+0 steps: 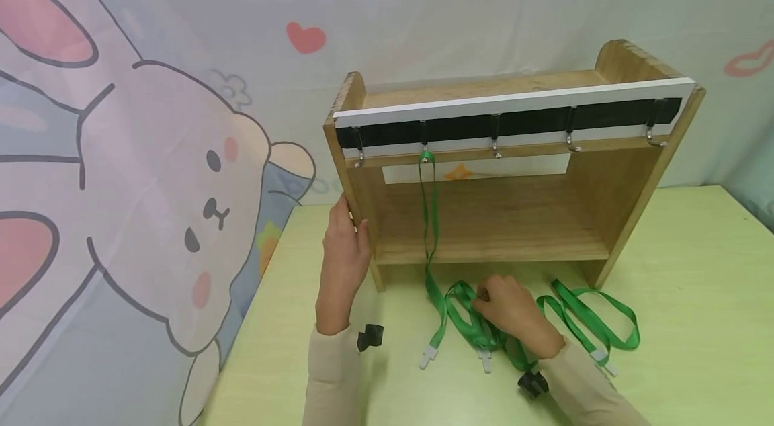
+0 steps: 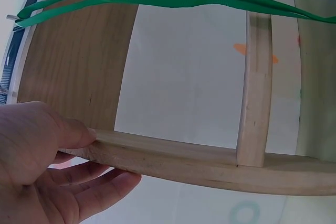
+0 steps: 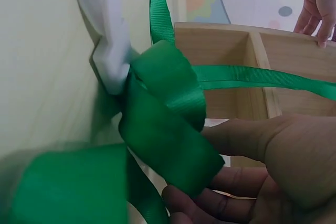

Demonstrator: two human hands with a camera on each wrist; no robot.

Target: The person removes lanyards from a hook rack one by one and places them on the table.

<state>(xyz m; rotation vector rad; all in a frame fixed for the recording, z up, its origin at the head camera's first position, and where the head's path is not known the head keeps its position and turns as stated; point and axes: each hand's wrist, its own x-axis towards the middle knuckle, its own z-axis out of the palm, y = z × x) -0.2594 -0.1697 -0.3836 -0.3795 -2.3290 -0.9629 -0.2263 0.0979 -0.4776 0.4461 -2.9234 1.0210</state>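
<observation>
A wooden shelf [image 1: 490, 218] stands on the table, with a row of metal hooks along its top front. My left hand [image 1: 346, 248] grips the edge of its left side panel [image 2: 173, 163], thumb on one face and fingers on the other. From the second hook hangs a green lanyard [image 1: 433, 288], its white clip [image 1: 428, 357] down on the tabletop. In front of the shelf, my right hand [image 1: 510, 305] pinches the ribbon of another green lanyard [image 3: 168, 135] between thumb and fingers. That lanyard lies bunched, with a white clip [image 1: 485, 360] at its near side.
To the right of my right hand a further green lanyard [image 1: 630, 338] lies looped on the pale yellow table [image 1: 695, 291]. The other hooks, such as the middle hook [image 1: 496, 146], carry nothing. Behind the shelf hangs a backdrop [image 1: 471, 23] with a cartoon rabbit.
</observation>
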